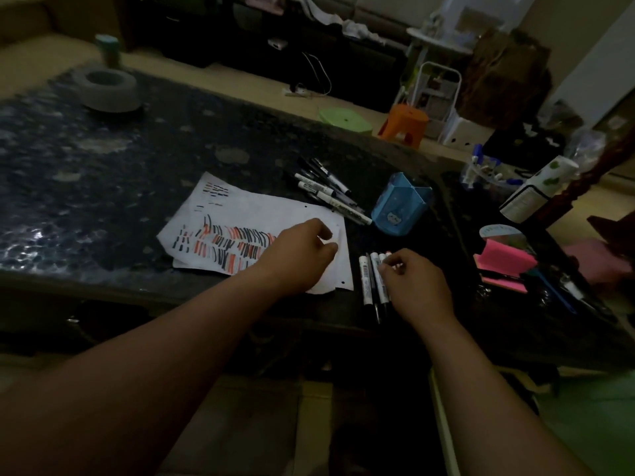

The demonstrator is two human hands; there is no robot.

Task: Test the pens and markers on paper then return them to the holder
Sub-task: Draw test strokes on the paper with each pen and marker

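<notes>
A person at a dark, mottled table (103, 173) in dim light sorts pens. The left hand (302, 257) rests on the sheet of paper (247, 209), which is covered in black and red test strokes; its fingers are loosely curled and hold nothing. The right hand (417, 283), fingertips bunched, pinches at the rightmost of a row of markers (371, 280) lying side by side just beside the paper's right edge, near the table's front edge. The blue holder (400, 206) stands beyond the row, tilted in this wide view. A loose pile of pens (326, 187) lies just to the left of it, off the paper's far corner. A stack of pink sticky notes (505, 264) sits to the right, a white bottle with green spots (539, 187) behind it. A grey ring-shaped dish (108, 89) stands at the far left corner. On the floor beyond are an orange stool (403, 125) and a green lid (345, 120).
</notes>
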